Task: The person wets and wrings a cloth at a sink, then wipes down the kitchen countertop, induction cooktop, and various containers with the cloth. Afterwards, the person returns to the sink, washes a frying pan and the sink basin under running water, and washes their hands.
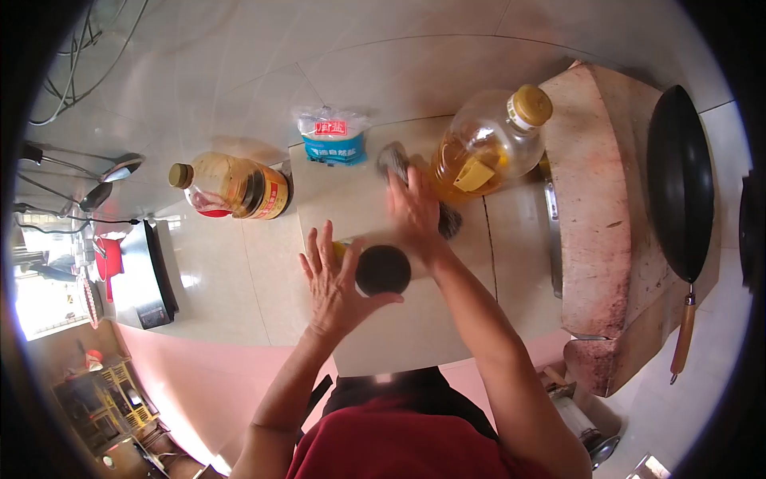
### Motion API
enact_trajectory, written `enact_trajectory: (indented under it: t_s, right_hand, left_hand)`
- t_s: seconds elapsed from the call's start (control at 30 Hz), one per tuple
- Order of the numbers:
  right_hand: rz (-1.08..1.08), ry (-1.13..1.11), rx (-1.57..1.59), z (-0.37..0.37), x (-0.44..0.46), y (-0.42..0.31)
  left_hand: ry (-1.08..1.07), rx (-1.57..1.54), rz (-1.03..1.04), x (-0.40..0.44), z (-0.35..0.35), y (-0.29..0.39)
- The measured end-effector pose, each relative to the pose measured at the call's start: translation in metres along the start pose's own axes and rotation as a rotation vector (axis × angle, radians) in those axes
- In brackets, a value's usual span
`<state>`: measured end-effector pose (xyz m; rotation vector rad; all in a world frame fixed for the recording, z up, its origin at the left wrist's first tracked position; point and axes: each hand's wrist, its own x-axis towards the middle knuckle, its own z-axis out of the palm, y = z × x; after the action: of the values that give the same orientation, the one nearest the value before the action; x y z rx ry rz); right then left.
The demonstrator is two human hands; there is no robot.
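Close beside a jar with a round black lid point(383, 270), my left hand point(331, 287) has its fingers stretched and spread. The thumb runs along the lid's near side, and the blurred index finger lies at its left. A bit of yellow shows behind those fingers. My right hand point(413, 211) presses a dark grey cloth point(451, 221) onto the tiled counter; the cloth sticks out on both sides of the hand. Just right of it stands a large clear bottle of yellow oil point(471, 156) with a gold cap. Beyond the hands sits a blue-and-white salt bag point(331, 140).
A bottle of brown sauce point(239, 188) stands left on the counter point(275, 279). Farther left is a black-topped cooker point(152, 275), with ladles point(100, 191) hanging above. At right, a black wok point(680, 184) with a wooden handle lies beside a worn, stained board point(590, 199).
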<state>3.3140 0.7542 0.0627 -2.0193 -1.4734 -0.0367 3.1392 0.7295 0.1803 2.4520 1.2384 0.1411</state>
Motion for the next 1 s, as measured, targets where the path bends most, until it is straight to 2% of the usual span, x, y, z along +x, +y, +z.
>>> enact_trajectory:
  t_s: [0.13,0.23,0.33,0.43,0.47,0.53,0.63,0.73,0.77,0.83,0.87,0.97,1.0]
  right_hand:
    - [-0.04,0.06,-0.069,0.015,0.047,-0.007]
    - [-0.097,-0.06,-0.123,0.029,0.063,-0.003]
    - [-0.092,-0.077,-0.216,0.035,0.07,-0.007]
    - [0.209,-0.3,-0.231,0.013,0.071,-0.025]
    - [0.197,-0.269,-0.222,0.013,0.066,-0.024]
    - [0.179,-0.199,-0.211,0.015,0.049,-0.008]
    - [0.112,-0.231,-0.219,0.01,0.015,0.007]
    - [0.013,-0.144,-0.378,-0.016,-0.026,-0.001]
    - [0.221,-0.285,-0.275,-0.028,-0.039,-0.008]
    - [0.232,-0.302,-0.196,-0.045,-0.085,-0.01]
    - [0.036,-0.176,-0.217,-0.049,-0.116,-0.009]
    - [-0.031,-0.308,-0.238,-0.071,-0.183,-0.034]
    - [-0.066,-0.369,-0.203,-0.073,-0.195,-0.044]
  left_hand:
    - [-0.009,0.014,0.057,-0.009,0.007,0.004]
    - [-0.018,0.04,0.077,-0.016,0.012,0.004]
    - [0.01,0.113,0.151,-0.023,0.014,0.008]
    - [-0.001,0.085,0.139,-0.019,0.02,0.005]
    - [0.064,0.101,0.156,-0.017,0.017,0.004]
    - [0.152,0.116,0.151,-0.013,0.025,-0.012]
    - [0.333,0.127,0.15,0.004,0.016,-0.035]
    - [0.393,0.091,0.078,0.024,0.009,-0.052]
    - [0.386,0.081,0.084,0.031,0.009,-0.053]
    - [0.372,0.064,0.091,0.042,0.013,-0.048]
    - [0.353,0.066,0.101,0.046,0.02,-0.042]
    - [0.267,-0.018,0.164,0.059,0.04,-0.013]
    - [0.298,-0.171,0.228,0.063,0.042,-0.005]
